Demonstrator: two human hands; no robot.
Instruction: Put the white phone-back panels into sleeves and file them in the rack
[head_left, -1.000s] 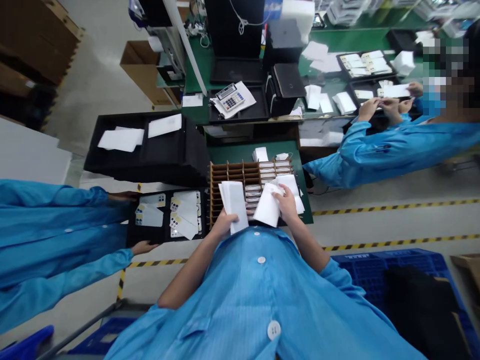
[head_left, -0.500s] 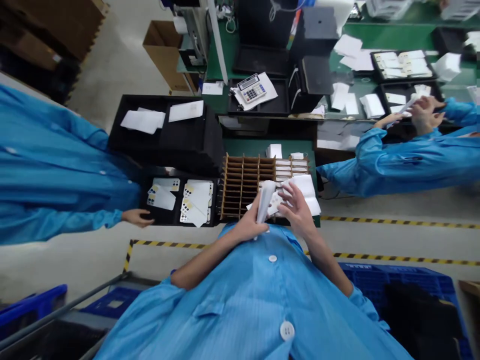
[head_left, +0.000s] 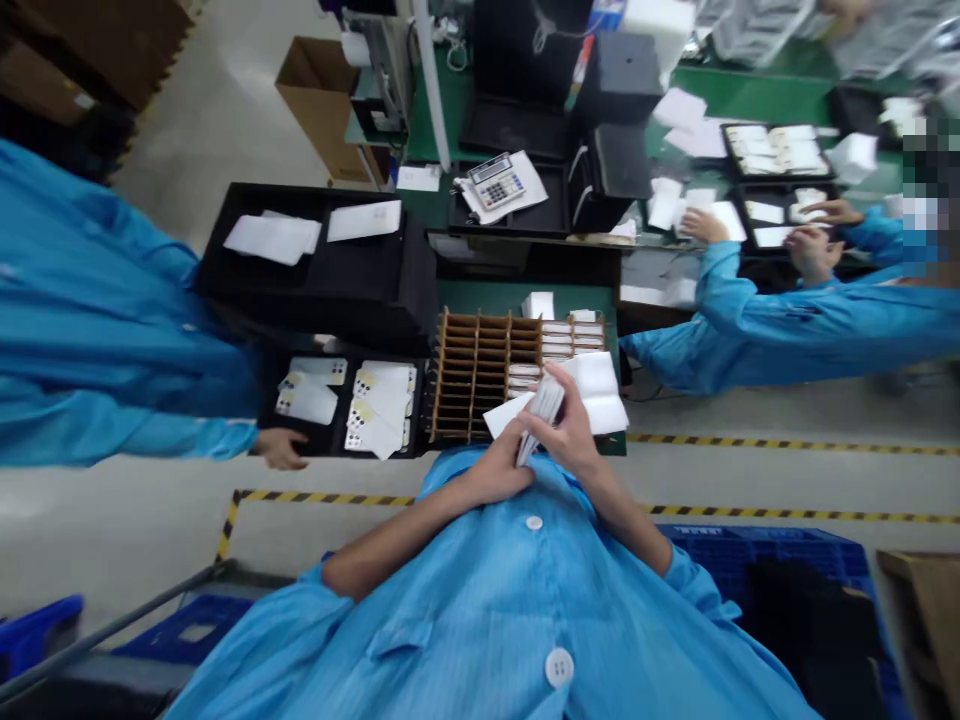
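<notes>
A stack of thin white sheets or cards point(head_left: 544, 402) is between my two hands, close to my body. My left hand point(head_left: 501, 465) is closed round its lower end. The fingers of my right hand point(head_left: 570, 428) are closed on its upper right side. Just beyond them is a brown cardboard divider grid point(head_left: 474, 375); several of its slots on the right hold white pieces. White sheets point(head_left: 600, 385) lie over the grid's right corner, partly behind my right hand. What exactly the stack's pieces are is too small to tell.
Left of the grid, a black tray point(head_left: 341, 420) holds white plates with camera-like holes. Behind it stands a black stack of trays point(head_left: 315, 250). A calculator point(head_left: 499, 185) lies on papers on the bench. One co-worker point(head_left: 112, 320) stands at the left, another point(head_left: 810, 320) works at the right.
My right hand, apart with spread fingers before, has closed on the stack in my left hand. The stack has tilted to the right. The right co-worker's hands have moved apart over the bench.
</notes>
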